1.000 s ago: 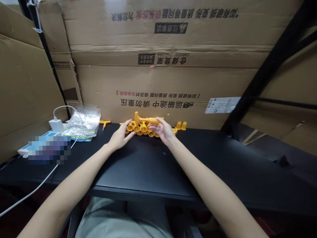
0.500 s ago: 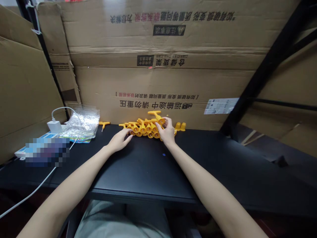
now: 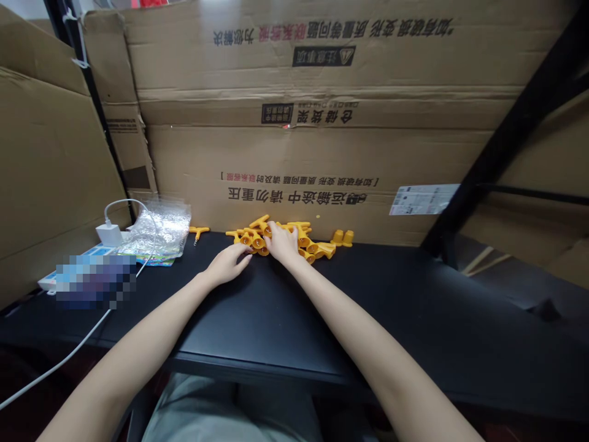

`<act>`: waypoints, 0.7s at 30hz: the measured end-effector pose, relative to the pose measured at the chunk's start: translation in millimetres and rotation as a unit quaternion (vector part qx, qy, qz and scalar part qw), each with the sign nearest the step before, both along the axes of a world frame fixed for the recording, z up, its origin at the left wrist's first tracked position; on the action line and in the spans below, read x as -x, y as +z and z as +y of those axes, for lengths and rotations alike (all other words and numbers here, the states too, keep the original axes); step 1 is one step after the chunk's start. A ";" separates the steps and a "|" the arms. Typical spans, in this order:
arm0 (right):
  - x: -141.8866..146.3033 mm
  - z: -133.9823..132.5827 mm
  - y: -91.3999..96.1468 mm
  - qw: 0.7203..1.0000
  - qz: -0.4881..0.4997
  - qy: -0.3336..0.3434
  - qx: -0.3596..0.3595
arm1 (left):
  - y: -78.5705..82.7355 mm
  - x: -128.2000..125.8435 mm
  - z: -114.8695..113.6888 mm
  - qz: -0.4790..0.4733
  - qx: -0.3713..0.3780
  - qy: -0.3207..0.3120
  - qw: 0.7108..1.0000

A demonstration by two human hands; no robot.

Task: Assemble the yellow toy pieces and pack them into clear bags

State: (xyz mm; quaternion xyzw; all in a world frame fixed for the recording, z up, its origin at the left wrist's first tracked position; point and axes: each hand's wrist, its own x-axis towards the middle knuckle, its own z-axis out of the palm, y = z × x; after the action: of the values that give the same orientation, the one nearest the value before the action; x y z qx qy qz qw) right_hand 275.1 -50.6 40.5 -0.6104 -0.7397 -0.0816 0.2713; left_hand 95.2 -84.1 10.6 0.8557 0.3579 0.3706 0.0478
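A pile of yellow T-shaped plastic parts (image 3: 301,239) lies at the far edge of the black table (image 3: 285,313), against the cardboard wall. My left hand (image 3: 229,263) rests on the table at the pile's left end, fingers loosely curled, fingertips touching the parts. My right hand (image 3: 281,244) lies palm-down on the middle of the pile, fingers spread over several parts. What is under its fingers is hidden. One lone yellow part (image 3: 199,231) lies left of the pile. Two small yellow caps (image 3: 343,237) stand to the right.
A crumpled clear plastic bag (image 3: 160,228) lies at the back left, with a white charger (image 3: 109,233) and its cable (image 3: 69,359) running off the front edge. Large cardboard sheets (image 3: 322,135) wall the back and left. A black slanted frame bar (image 3: 501,129) stands at the right.
My right hand has moved left and down from the pile's right side onto its middle. The part raised on top earlier now lies in the pile. My left hand has barely moved.
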 end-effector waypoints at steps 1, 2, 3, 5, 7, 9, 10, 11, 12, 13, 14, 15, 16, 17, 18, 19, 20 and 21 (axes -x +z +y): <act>2.2 0.6 0.9 0.999 0.000 -0.010 0.031 | 0.2 0.0 0.0 0.001 -0.001 -0.001 1.000; 2.9 1.5 1.9 0.998 0.004 -0.014 0.056 | 0.3 0.1 0.0 0.001 -0.001 -0.002 1.000; 2.0 2.9 3.0 0.997 0.011 -0.010 0.076 | 0.4 0.1 0.0 0.003 -0.002 -0.004 1.000; -4.4 7.0 5.5 0.994 0.030 0.016 0.101 | 0.4 0.2 0.2 0.006 -0.001 -0.006 1.000; -16.8 12.9 8.8 0.993 0.057 0.045 0.098 | 0.3 0.3 0.4 0.009 0.000 -0.006 1.000; -35.6 21.1 12.0 0.992 0.096 0.053 0.055 | 0.2 0.3 0.5 0.015 0.001 -0.004 1.000; -47.4 26.1 13.0 0.992 0.119 0.042 0.021 | 0.2 0.4 0.6 0.017 0.000 -0.004 1.000; -61.0 31.6 13.3 0.989 0.142 0.022 -0.011 | 0.1 0.5 0.7 0.020 -0.002 -0.004 1.000; -75.9 37.6 12.3 0.986 0.166 -0.001 -0.034 | -0.1 0.6 0.9 0.024 -0.003 -0.005 1.000; -92.2 43.7 9.9 0.980 0.190 -0.029 -0.045 | -0.3 0.7 1.1 0.028 -0.004 -0.006 1.000; -109.2 49.8 5.9 0.974 0.213 -0.061 -0.052 | -0.5 0.8 1.4 0.033 -0.005 -0.006 0.999; -126.5 55.7 0.4 0.966 0.234 -0.092 -0.054 | -0.8 0.9 1.7 0.038 -0.006 -0.006 0.999; -143.5 61.1 -6.5 0.960 0.250 -0.120 -0.049 | -1.1 1.1 2.0 0.043 -0.005 -0.005 0.999; -159.6 65.9 -14.4 0.953 0.263 -0.148 -0.035 | -1.4 1.2 2.3 0.046 -0.004 -0.003 0.999; -174.2 70.1 -22.7 0.945 0.278 -0.173 -0.016 | -1.6 1.2 2.5 0.049 -0.003 -0.002 0.999; -186.9 73.6 -31.1 0.937 0.288 -0.195 0.005 | -1.7 1.3 2.6 0.051 -0.002 -0.001 0.999; -197.3 76.7 -39.0 0.934 0.292 -0.204 0.023 | -1.7 1.3 2.7 0.052 -0.001 -0.001 0.999; -205.3 79.5 -46.3 0.933 0.292 -0.206 0.029 | -1.7 1.2 2.7 0.053 -0.001 -0.001 0.999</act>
State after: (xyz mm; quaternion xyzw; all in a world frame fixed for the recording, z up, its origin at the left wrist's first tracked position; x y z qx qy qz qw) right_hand 480.4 28.9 -5.8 -0.7538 -0.4878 0.0675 0.4350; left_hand 93.9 -81.4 8.8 0.8746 0.3586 0.3252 0.0280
